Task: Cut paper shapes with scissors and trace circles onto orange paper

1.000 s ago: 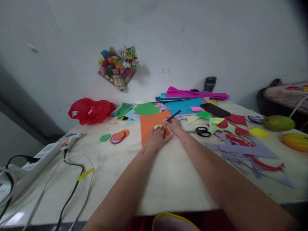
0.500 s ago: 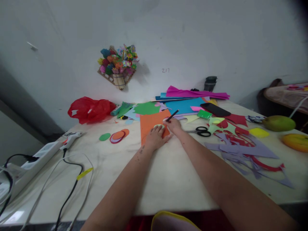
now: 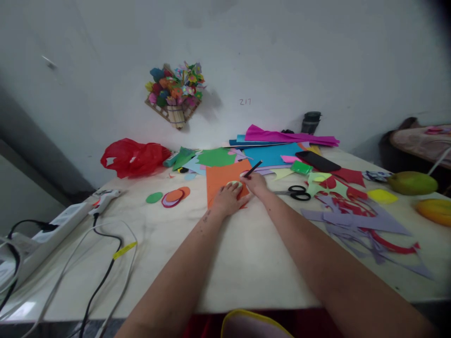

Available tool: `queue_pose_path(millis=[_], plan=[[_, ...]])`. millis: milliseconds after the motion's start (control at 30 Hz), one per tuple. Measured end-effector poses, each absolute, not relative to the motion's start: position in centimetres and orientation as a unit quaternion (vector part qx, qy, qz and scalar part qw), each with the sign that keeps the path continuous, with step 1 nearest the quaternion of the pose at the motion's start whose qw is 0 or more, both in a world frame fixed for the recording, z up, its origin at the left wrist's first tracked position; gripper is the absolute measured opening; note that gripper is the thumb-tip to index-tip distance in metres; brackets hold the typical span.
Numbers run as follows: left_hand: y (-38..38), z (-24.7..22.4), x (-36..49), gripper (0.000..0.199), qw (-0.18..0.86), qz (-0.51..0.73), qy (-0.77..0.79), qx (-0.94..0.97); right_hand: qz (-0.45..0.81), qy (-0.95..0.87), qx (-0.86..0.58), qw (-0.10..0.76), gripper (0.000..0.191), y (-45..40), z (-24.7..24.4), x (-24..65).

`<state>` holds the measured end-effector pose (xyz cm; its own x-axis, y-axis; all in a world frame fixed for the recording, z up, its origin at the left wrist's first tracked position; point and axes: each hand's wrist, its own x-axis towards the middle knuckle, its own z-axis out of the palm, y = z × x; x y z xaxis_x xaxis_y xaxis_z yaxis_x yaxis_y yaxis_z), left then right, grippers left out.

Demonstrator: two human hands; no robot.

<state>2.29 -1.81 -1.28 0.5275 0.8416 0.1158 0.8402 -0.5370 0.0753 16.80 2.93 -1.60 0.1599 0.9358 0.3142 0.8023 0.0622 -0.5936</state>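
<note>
An orange sheet (image 3: 220, 176) lies on the table under both hands. My left hand (image 3: 228, 199) is spread flat, its fingers pressing a pale yellow-green paper circle (image 3: 235, 183) onto the sheet; the fingers cover part of the circle. My right hand (image 3: 257, 184) is closed round a dark pencil (image 3: 254, 168) that slants up to the right, beside the circle's right edge. The pencil's tip is hidden by the fingers. Black-handled scissors (image 3: 299, 193) rest just right of my right wrist. Cut circles in orange, purple and red (image 3: 172, 198) and a green circle (image 3: 154, 197) lie to the left.
Purple and red paper scraps (image 3: 366, 218) spread across the right side, near a mango (image 3: 412, 183) and a phone (image 3: 317, 161). Coloured sheets (image 3: 271, 154) and a red plastic bag (image 3: 134, 158) lie along the back. A power strip (image 3: 66, 223) and cables occupy the left edge.
The whole view has shifted slightly. My left hand still presses the circle, and my right hand still grips the pencil beside it; little else differs.
</note>
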Motion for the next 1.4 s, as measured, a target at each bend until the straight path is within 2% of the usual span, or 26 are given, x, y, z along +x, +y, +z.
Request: queue_pose_path(millis=[300, 900, 1200, 1400], plan=[[-2.11, -0.82, 2.28, 0.072, 0.026, 0.071, 0.486, 0.871, 0.089, -0.644, -0.680, 0.339, 0.027, 3.22, -1.82, 16.85], [-1.71, -1.10, 2.23, 0.070, 0.003, 0.076, 0.482, 0.873, 0.074, -0.651, -0.685, 0.318, 0.031, 3.34, -2.01, 16.94], [-1.30, -0.99, 1.98, 0.047, 0.001, 0.079, 0.483, 0.872, 0.065, -0.648, -0.696, 0.303, 0.030, 2.91, -1.55, 16.80], [-1.19, -0.67, 1.81, 0.043, -0.008, 0.071, 0.481, 0.874, 0.071, -0.640, -0.702, 0.304, 0.032, 2.66, -1.44, 16.76]])
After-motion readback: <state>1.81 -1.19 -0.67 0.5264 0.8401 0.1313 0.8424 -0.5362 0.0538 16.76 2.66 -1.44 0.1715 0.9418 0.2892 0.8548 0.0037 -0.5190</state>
